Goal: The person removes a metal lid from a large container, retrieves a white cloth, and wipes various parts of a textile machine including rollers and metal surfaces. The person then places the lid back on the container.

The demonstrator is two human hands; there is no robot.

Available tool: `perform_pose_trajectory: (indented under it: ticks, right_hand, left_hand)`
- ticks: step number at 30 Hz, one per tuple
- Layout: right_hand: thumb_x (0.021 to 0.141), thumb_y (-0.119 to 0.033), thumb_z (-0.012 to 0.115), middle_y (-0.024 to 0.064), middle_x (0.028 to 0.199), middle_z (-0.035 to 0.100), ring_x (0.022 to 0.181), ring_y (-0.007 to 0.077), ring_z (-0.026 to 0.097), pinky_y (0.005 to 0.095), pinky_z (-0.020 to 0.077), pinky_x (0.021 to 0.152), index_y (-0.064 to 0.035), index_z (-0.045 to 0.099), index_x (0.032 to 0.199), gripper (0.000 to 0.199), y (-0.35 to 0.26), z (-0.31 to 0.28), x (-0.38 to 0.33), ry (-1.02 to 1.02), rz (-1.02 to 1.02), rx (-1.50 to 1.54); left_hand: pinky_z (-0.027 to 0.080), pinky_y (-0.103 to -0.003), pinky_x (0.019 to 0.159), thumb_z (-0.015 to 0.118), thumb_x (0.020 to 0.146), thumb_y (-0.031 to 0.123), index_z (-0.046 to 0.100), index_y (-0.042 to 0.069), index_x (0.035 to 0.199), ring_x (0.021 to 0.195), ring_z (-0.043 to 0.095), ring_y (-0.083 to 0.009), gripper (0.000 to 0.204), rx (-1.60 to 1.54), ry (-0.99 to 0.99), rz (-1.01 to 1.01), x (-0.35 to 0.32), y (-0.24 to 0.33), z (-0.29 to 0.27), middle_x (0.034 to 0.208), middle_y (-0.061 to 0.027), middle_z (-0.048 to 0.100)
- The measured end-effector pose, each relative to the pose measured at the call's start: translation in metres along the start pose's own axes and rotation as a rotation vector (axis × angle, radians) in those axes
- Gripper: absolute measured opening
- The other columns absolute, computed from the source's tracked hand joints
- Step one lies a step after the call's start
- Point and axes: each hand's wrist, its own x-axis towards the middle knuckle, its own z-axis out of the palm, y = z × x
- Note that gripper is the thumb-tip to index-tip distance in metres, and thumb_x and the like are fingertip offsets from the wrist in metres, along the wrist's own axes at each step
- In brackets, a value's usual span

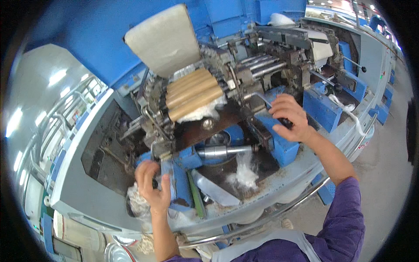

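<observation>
I look down into an opened blue and grey textile machine. My left hand closes on a black knob at the lower end of a metal lever on the machine's left side, next to a blue bracket. My right hand grips a black handle of a thin metal lever above a blue block. Between my hands sit three tan rollers, a shiny steel shaft and a tuft of white fibre.
A padded white cover is tilted up behind the rollers. More steel rollers and gears run to the right. A chrome guard rail curves along the near edge. Grey floor lies at the right; white fibre waste hangs at lower left.
</observation>
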Motion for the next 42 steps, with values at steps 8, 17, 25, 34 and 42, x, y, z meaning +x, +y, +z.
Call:
perform_pose_trajectory:
  ticks: [8,17,25,34,42]
  right_hand:
    - [0.083,-0.007,0.064,0.0055,0.049,0.044,0.043,0.0167,0.04,0.0313,0.0348,0.046,-0.0019,0.042,0.05,0.04,-0.017,0.02,0.033,0.24,0.298,0.182]
    - [0.089,-0.026,0.062,-0.0008,0.044,0.043,0.039,0.0076,0.044,0.0252,0.0357,0.039,-0.0042,0.048,0.05,0.046,0.041,0.025,0.115,0.291,0.733,0.311]
    - [0.093,-0.05,0.049,0.0068,0.054,0.055,0.053,0.0171,0.055,0.0333,0.0435,0.054,-0.0026,0.057,0.067,0.054,0.083,0.029,0.147,0.112,0.551,-0.263]
    - [0.069,-0.045,0.076,0.0354,0.144,0.017,0.129,0.0484,0.03,0.0525,0.0342,0.102,-0.0101,0.028,0.143,0.095,0.041,0.059,0.099,0.004,0.274,-0.723]
    - [0.064,-0.033,0.081,0.029,0.142,0.019,0.122,0.0467,0.038,0.0493,0.0388,0.098,-0.0113,0.034,0.139,0.091,0.034,0.049,0.104,0.009,0.358,-0.393]
  left_hand:
    - [0.041,-0.025,0.046,0.063,0.085,0.009,0.069,-0.002,0.084,0.048,0.056,-0.0182,0.013,-0.155,0.207,-0.08,-0.017,-0.038,0.015,0.061,-0.0102,0.062]
    - [0.034,-0.023,0.041,0.066,0.086,0.02,0.067,-0.002,0.08,0.045,0.044,-0.006,0.023,-0.34,0.234,-0.452,0.106,-0.044,0.004,0.052,0.0007,0.049]
    - [0.038,-0.026,0.048,0.057,0.093,0.036,0.065,-0.003,0.086,0.05,0.047,-0.0089,0.041,-0.237,0.091,-0.399,0.162,-0.086,0.016,0.057,-0.0006,0.051]
    - [0.025,-0.055,0.105,0.071,0.077,0.028,0.053,0.008,0.125,0.127,0.035,-0.0402,0.055,0.639,0.023,0.288,0.108,-0.016,0.031,0.133,-0.0144,0.045]
    - [0.024,-0.056,0.102,0.071,0.064,0.013,0.053,0.013,0.126,0.123,0.038,-0.0401,0.065,0.95,-0.138,0.196,0.121,-0.027,0.045,0.135,-0.0132,0.044]
